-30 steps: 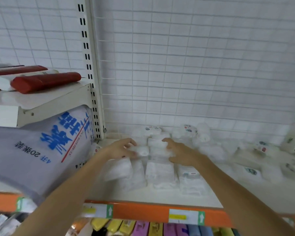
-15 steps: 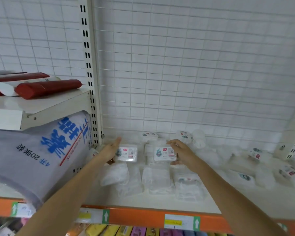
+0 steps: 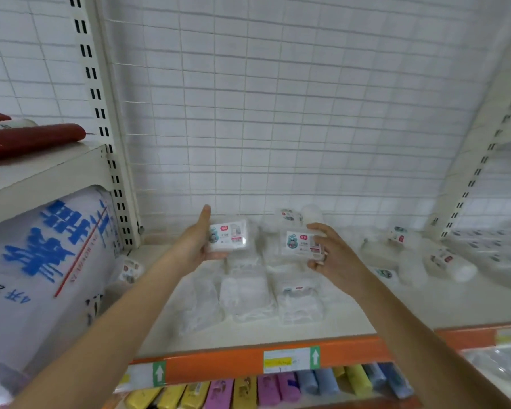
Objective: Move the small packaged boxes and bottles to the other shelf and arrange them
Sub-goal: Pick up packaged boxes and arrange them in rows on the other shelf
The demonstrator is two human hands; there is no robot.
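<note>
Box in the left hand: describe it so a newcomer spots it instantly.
On the white shelf above the orange price rail, two hands hold small clear boxes. This box is nearer the slotted upright, raised, label facing the camera, in the left hand.

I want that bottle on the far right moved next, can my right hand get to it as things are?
Probably not yet: the right hand holds a small box. The path to the bottle looks free.

You can read only "4开 20" upside down on the large white sack [image 3: 42, 276] at left; box labels are blurred.
</note>
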